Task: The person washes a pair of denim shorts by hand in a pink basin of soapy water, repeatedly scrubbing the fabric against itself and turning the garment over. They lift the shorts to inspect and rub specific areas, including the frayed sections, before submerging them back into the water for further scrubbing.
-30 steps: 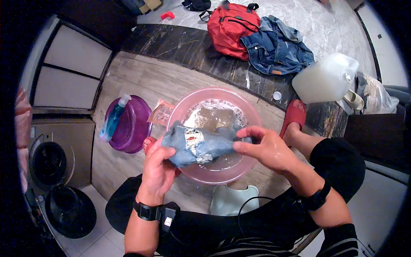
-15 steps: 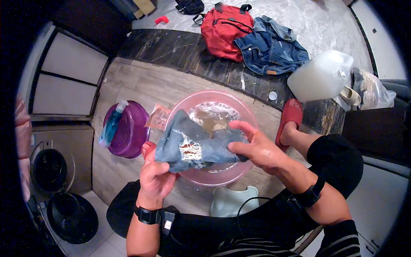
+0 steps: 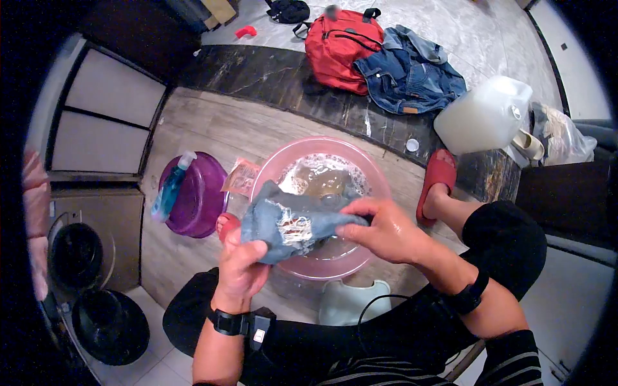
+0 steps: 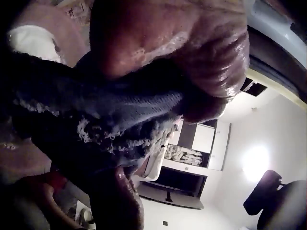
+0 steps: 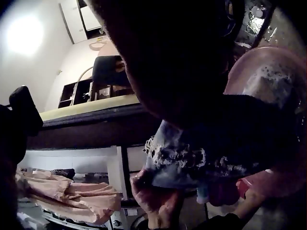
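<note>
Left hand (image 3: pixel 239 264) and right hand (image 3: pixel 380 230) each grip the wet ripped denim garment (image 3: pixel 290 222) above the pink basin (image 3: pixel 376 183).

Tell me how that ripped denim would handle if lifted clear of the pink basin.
Probably floppy: the ripped denim sags and bunches between the left hand and right hand. Likely heavy for its size, since it looks soaked above the sudsy water in the pink basin. Its frayed tear might widen if tugged.
</note>
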